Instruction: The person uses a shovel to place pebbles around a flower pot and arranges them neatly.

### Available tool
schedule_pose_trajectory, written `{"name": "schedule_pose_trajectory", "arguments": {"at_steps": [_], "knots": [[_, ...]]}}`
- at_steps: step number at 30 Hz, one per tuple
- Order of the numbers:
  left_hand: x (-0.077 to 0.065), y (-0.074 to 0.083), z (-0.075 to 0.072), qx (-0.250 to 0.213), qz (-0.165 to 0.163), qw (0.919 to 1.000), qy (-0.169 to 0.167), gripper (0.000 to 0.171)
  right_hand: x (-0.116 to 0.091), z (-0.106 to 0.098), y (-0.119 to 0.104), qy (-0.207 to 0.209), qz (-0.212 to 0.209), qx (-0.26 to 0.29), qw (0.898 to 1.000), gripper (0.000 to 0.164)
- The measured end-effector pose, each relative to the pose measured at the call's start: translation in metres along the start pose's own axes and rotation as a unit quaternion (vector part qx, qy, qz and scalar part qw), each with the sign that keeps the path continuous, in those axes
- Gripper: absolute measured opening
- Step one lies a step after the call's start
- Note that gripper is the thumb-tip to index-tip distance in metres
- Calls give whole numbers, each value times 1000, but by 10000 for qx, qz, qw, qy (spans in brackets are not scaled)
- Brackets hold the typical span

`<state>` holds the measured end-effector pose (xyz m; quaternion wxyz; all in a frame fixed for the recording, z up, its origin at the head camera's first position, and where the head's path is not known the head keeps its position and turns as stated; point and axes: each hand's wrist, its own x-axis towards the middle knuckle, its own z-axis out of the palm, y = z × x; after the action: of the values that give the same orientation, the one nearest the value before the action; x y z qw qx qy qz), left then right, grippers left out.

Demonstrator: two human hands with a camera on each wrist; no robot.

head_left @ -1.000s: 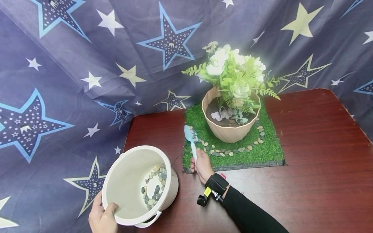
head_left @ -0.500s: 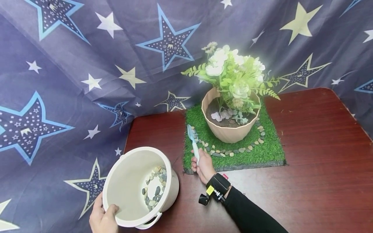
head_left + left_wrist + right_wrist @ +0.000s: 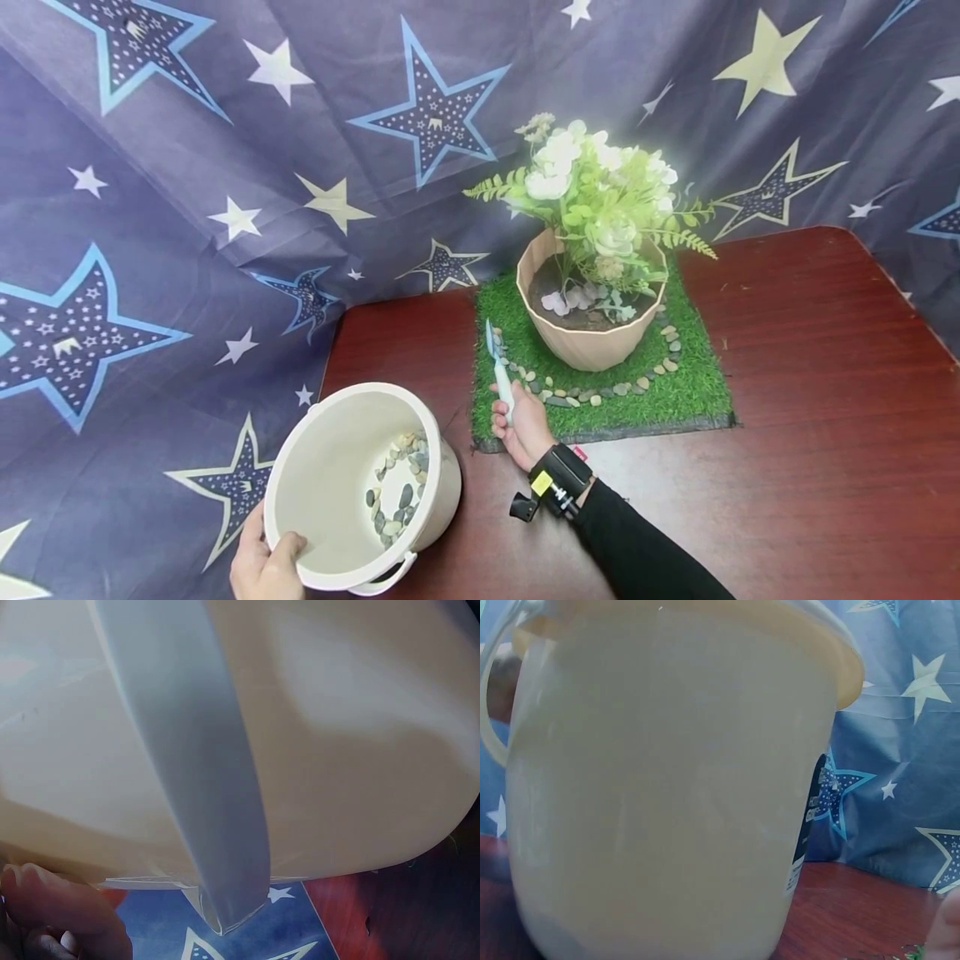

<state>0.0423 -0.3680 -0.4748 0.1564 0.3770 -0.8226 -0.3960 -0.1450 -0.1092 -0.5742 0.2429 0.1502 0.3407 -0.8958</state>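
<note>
In the head view my left hand [image 3: 268,560] grips the rim of a cream bucket [image 3: 322,475], thumb inside. The bucket leans toward me, with several pebbles [image 3: 392,527] on its bottom; its side fills both wrist views. My right hand [image 3: 527,427] holds the pale handle of a small blue hand trowel [image 3: 491,340]. The trowel's blade is turned on edge at the left side of a green turf mat [image 3: 637,408], right by the pebbles there. A curved row of pebbles [image 3: 573,397] lies on the mat around the front of a beige flowerpot [image 3: 592,346].
White flowers and green leaves [image 3: 600,208] rise from the pot. The reddish-brown table [image 3: 817,358] extends to the right, and a blue star-patterned cloth [image 3: 225,100] hangs behind it and at the left.
My right hand has turned the trowel from face-up, carrying pebbles, onto its edge, and the blade has shifted slightly right over the mat. The left hand and bucket have barely moved.
</note>
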Motion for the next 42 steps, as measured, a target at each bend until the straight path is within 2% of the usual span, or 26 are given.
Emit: {"name": "schedule_pose_trajectory", "arguments": {"at_steps": [9,16,27,31,42], "knots": [[0,0,0,-59,22,10000,-7,73,-2,-2,-2,-137,66,286,9995,50],[1,-1,-1,96,-21,10000,-12,73,-4,-1,-7,-135,213,522,9983,51],[0,-1,-1,57,24,10000,58,73,-5,0,-14,-283,272,847,9956,40],[1,0,-1,66,36,9999,92,72,-6,1,-17,-368,298,993,9939,41],[1,-4,-1,-41,-94,9999,47,72,-7,5,-21,-385,298,959,9942,41]]}}
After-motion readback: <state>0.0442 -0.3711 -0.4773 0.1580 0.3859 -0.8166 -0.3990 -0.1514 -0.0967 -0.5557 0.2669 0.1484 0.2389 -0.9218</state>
